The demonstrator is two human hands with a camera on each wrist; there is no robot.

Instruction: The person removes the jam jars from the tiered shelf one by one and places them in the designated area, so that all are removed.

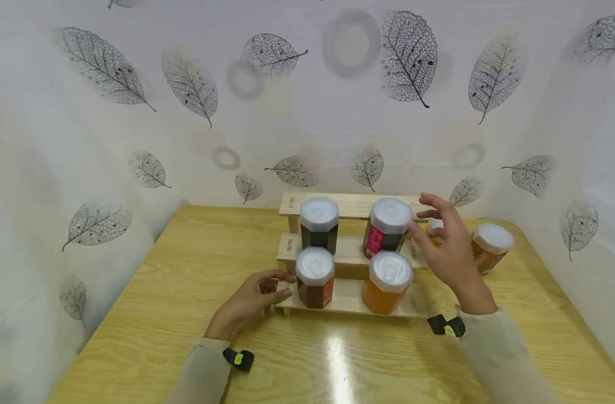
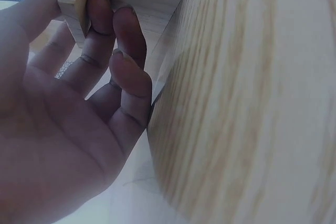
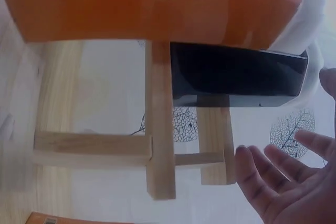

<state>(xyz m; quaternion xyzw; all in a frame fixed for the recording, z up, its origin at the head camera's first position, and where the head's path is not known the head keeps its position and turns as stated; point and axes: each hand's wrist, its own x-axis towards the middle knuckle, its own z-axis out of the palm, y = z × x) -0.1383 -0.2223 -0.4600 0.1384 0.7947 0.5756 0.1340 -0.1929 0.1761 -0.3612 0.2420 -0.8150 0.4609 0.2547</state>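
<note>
On the middle step (image 1: 351, 249), right side: the pink-labelled jar (image 1: 388, 231), upright, with dark contents and a pale lid.
Right hand (image 1: 450, 252): fingers spread, gripping nothing; thumb tip just beside that jar's lid, though whether they touch I cannot tell.
Left hand (image 1: 249, 297): fingers curled at the left end of the rack (image 1: 348, 293), apparently holding it; how firmly does not show.
Jar's handling: looks filled, so probably weighty for its size; walls likely stiff, smooth and a little slippery, perhaps breakable if they are glass.
Where to hold: best across opposite flat faces below the lid, not by the lid alone, which might turn.
Rack's handling: slatted pale wood, stiff and probably light enough to slide if nudged; its end suits a steadying hold.
In the way: the orange jar (image 1: 387, 285) directly in front, so a lift should go up first.
Left side: the dark jar (image 1: 320, 225) behind the brown jar (image 1: 315, 280).
Beyond the right hand: the amber jar (image 1: 491, 244) on the tabletop (image 1: 211, 247), near a partly hidden jar (image 1: 435, 224).
</note>
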